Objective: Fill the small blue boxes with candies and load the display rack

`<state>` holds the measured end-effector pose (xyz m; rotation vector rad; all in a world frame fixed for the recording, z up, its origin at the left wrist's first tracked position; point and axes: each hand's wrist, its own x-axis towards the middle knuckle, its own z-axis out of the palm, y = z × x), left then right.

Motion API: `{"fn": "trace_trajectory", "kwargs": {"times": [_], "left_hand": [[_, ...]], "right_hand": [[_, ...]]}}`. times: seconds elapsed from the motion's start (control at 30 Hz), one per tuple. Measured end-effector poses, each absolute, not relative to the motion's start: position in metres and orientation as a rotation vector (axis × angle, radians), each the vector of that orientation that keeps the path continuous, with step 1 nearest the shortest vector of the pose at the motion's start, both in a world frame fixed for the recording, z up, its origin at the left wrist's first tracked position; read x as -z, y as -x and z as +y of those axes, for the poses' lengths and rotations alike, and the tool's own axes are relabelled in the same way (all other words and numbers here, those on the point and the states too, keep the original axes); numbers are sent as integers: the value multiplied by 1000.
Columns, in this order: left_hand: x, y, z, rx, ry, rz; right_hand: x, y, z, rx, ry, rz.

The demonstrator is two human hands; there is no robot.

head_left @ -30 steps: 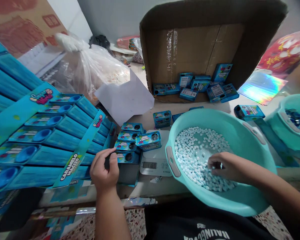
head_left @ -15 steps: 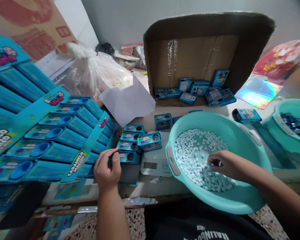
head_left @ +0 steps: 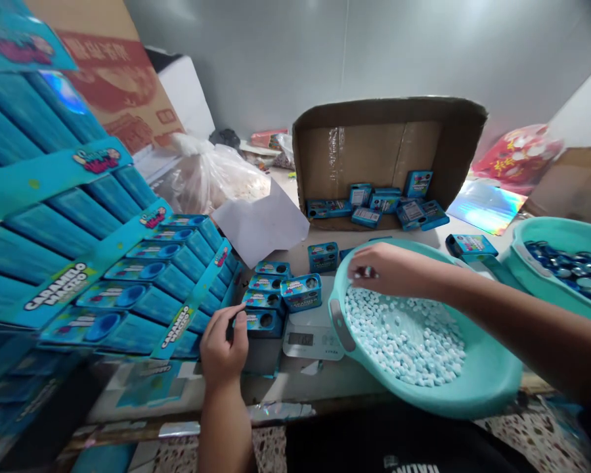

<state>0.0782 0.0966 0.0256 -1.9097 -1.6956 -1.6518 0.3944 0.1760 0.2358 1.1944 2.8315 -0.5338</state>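
Observation:
My left hand (head_left: pixel 224 345) rests closed against a small blue candy tin (head_left: pixel 262 322) at the front of a short row of such tins. My right hand (head_left: pixel 381 269) is raised over the near rim of a teal basin (head_left: pixel 473 387) full of small white-blue candies (head_left: pixel 408 338), its fingers pinched on a few candies. Just left of that hand, an open blue tin (head_left: pixel 301 292) sits on a small white digital scale (head_left: pixel 310 332).
Stacks of blue display cartons (head_left: pixel 79 263) fill the left. An open cardboard box (head_left: pixel 389 164) lying on its side holds several blue tins at the back. A second teal basin (head_left: pixel 561 263) with dark blue pieces stands at right. A plastic bag (head_left: pixel 217 180) and white paper (head_left: pixel 261 226) lie behind.
My right hand has lifted out of the candies and moved left toward the tin on the scale. The view has tilted upward. My left hand has stayed at the front tin.

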Motion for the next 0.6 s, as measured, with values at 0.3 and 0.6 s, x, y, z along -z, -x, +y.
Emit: {"fn": "trace_trajectory", "kwargs": {"times": [0.3, 0.6], "left_hand": [[-19, -77, 97, 1678, 1922, -1739], [-20, -76, 98, 1688, 1936, -1780]], "right_hand": [[-242, -311, 203, 180, -811, 2794], [-228, -313, 212, 422, -803, 2890]]}}
